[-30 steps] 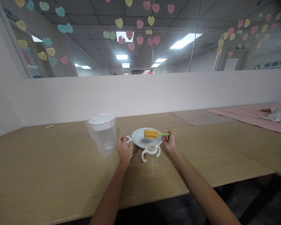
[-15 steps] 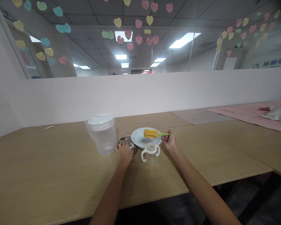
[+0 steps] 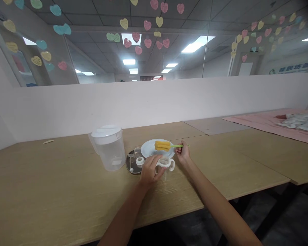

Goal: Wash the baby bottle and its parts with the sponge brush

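My right hand is closed round the green handle of a yellow sponge brush, whose head is over the white plate. My left hand is at the left side of a clear bottle with two white handles, fingers apart and covering its left handle. Whether it grips the bottle is hard to tell, but thumb and fingers lie on either side of that handle. Left of this hand, a round metal tray holds a white ring with a nipple, a clear cap and a straw piece.
A clear pitcher with a white lid stands left of the tray. A pink cloth with patterned fabric lies at the far right. The table's front edge runs below my forearms, and a white wall rises behind.
My left hand has moved right from the metal tray to the handled bottle, uncovering the small parts on the tray. My right hand still holds the brush over the plate.
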